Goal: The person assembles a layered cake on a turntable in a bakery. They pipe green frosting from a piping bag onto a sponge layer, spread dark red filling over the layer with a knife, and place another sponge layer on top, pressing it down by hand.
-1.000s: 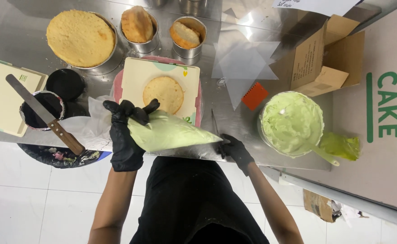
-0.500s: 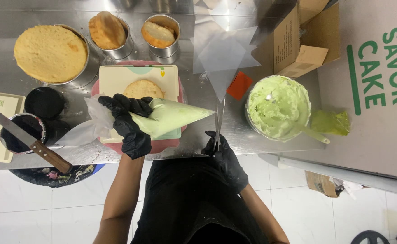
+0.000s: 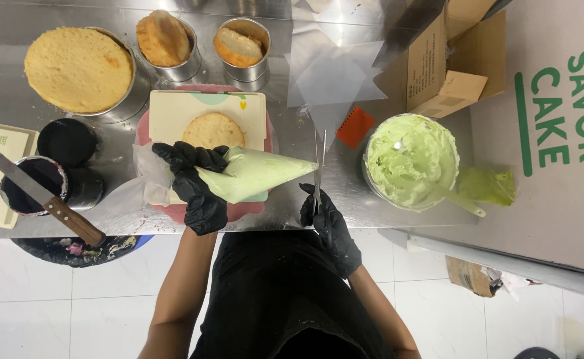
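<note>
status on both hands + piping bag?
Left hand grips green-filled piping bag at its wide end. Right hand holds scissors, blades open at the bag's tip. Tip uncut; nothing in the way.

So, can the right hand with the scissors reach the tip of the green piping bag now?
Probably yes: the right hand holds the scissors beside the tip of the green piping bag, with nothing between them.

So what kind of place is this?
Probably a bakery or cake kitchen: sponge cakes in round tins, a bowl of green cream, and a filled piping bag on a steel worktop.
</note>
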